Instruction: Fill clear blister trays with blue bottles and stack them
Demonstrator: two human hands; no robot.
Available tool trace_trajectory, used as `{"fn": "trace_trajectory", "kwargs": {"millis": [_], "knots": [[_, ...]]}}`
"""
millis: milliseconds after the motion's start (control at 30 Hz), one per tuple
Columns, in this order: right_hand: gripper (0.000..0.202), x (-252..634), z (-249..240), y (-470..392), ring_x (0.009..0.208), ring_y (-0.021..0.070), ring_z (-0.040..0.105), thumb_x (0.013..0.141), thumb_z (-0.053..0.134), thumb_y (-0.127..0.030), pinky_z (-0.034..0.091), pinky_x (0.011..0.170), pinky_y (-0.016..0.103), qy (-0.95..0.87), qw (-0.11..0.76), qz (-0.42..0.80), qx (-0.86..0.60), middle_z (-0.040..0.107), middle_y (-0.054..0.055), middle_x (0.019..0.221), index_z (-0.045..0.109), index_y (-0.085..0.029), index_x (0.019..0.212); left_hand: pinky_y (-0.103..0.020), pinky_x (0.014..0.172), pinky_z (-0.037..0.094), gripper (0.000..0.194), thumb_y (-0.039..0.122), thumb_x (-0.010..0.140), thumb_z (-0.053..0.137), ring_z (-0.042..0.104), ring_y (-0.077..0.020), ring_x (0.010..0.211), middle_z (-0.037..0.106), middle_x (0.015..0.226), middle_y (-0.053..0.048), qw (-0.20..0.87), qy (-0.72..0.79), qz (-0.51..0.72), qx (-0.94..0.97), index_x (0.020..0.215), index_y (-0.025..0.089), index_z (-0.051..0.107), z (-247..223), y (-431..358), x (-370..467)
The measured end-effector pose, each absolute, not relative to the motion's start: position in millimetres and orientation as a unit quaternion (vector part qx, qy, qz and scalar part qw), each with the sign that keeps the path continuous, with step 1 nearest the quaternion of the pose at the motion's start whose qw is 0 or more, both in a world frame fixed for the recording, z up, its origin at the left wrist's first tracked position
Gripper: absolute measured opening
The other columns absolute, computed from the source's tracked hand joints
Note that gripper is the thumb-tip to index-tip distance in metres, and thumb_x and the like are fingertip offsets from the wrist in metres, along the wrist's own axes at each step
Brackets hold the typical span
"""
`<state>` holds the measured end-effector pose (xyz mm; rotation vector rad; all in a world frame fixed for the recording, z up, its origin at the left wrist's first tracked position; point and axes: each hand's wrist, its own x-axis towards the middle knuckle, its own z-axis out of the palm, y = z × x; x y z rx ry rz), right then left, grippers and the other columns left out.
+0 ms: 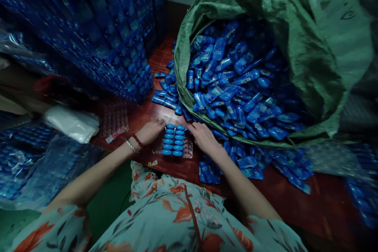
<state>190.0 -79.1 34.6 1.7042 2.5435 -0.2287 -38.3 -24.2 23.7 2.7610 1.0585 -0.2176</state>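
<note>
A clear plastic blister tray (188,150) lies on the reddish table in front of me. Two columns of shiny blue oval pieces (173,141) fill its middle, and bare clear cups show at its right side. My left hand (150,131), with a red bead bracelet and a pale bangle at the wrist, is closed at the tray's upper left edge. Across from it, my right hand (204,138) has its fingers bent together at the upper right edge. The fingertips of both hands are partly hidden, so their exact grip on the plastic is hard to see.
A large green woven sack (184,43) lies open at the right, full of blue packaged bottles (233,82); more spill around it. Tall stacks of blue packs (118,39) rise at the left. Another clear tray (113,116) and a white plastic bag (72,122) lie left of my hands.
</note>
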Motion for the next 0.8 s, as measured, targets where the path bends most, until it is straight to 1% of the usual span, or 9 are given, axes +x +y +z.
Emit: {"fn": "trace_trajectory", "kwargs": {"millis": [233,333,400,467,500,567,667,733,800], "knots": [[0.035,172,35,-72,0.094,0.0220,0.052,0.086,0.031,-0.002,0.037,0.082,0.033,0.822,0.055,-0.076,0.561,0.058,0.013,0.100,0.057,-0.011,0.107,-0.033,0.076,0.047,0.022,0.004,0.085,0.037,0.056,-0.0217,0.086,0.058,0.094,-0.012,0.065,0.363,-0.077,0.926,0.096,0.009,0.055,17,-17,-32],[0.029,185,35,-75,0.097,0.0219,0.053,0.089,0.040,-0.010,0.038,0.083,0.033,0.818,0.002,-0.119,0.562,0.060,0.013,0.105,0.054,-0.011,0.114,-0.034,0.078,0.046,0.038,0.000,0.080,0.038,0.055,-0.0217,0.087,0.058,0.096,-0.013,0.062,0.379,-0.032,0.923,0.116,0.008,0.049,17,-21,-44],[0.033,206,38,-87,0.101,0.0212,0.053,0.090,0.046,-0.021,0.039,0.084,0.032,0.799,-0.079,-0.154,0.576,0.060,0.011,0.110,0.050,-0.014,0.122,-0.036,0.078,0.045,0.048,0.002,0.081,0.040,0.055,-0.0228,0.090,0.058,0.103,-0.013,0.043,0.412,0.043,0.909,0.128,0.010,0.041,22,-35,-52],[0.030,232,44,-108,0.100,0.0195,0.055,0.090,0.047,-0.028,0.040,0.085,0.030,0.755,-0.149,-0.183,0.612,0.062,0.009,0.108,0.054,-0.017,0.117,-0.036,0.078,0.045,0.044,0.011,0.085,0.042,0.054,-0.0227,0.090,0.058,0.104,-0.013,0.045,0.443,0.160,0.881,0.129,0.014,0.041,30,-59,-52],[0.025,245,47,-121,0.097,0.0187,0.057,0.091,0.046,-0.030,0.040,0.084,0.029,0.728,-0.156,-0.199,0.637,0.064,0.007,0.103,0.059,-0.018,0.109,-0.034,0.077,0.045,0.038,0.014,0.087,0.042,0.054,-0.0214,0.089,0.058,0.100,-0.011,0.068,0.442,0.220,0.867,0.125,0.015,0.044,33,-74,-47],[0.024,264,53,-150,0.086,0.0185,0.061,0.091,0.045,-0.033,0.041,0.075,0.027,0.680,-0.085,-0.244,0.686,0.067,0.006,0.089,0.065,-0.019,0.091,-0.027,0.077,0.046,0.029,0.017,0.091,0.040,0.056,-0.0161,0.084,0.058,0.091,-0.006,0.171,0.385,0.297,0.857,0.119,0.018,0.048,38,-107,-24],[0.023,271,53,-192,0.084,0.0207,0.063,0.089,0.047,-0.035,0.040,0.069,0.026,0.617,0.071,-0.284,0.730,0.068,0.006,0.084,0.063,-0.020,0.095,-0.026,0.075,0.048,0.032,0.031,0.091,0.044,0.058,-0.0156,0.086,0.058,0.099,-0.005,0.310,0.277,0.151,0.897,0.121,0.020,0.046,36,-142,31],[0.029,262,45,-213,0.093,0.0216,0.061,0.087,0.050,-0.033,0.041,0.072,0.026,0.602,0.099,-0.285,0.739,0.066,0.008,0.099,0.057,-0.020,0.112,-0.033,0.079,0.049,0.052,0.045,0.083,0.054,0.057,-0.0235,0.096,0.055,0.109,-0.011,0.307,0.288,0.036,0.906,0.125,0.016,0.043,30,-151,68],[0.045,249,33,-227,0.100,0.0214,0.059,0.085,0.053,-0.029,0.042,0.075,0.026,0.591,0.097,-0.267,0.755,0.058,0.010,0.116,0.044,-0.021,0.128,-0.039,0.081,0.049,0.064,0.047,0.076,0.062,0.055,-0.0292,0.102,0.052,0.114,-0.015,0.295,0.310,-0.050,0.903,0.126,0.013,0.041,22,-150,94]]}}
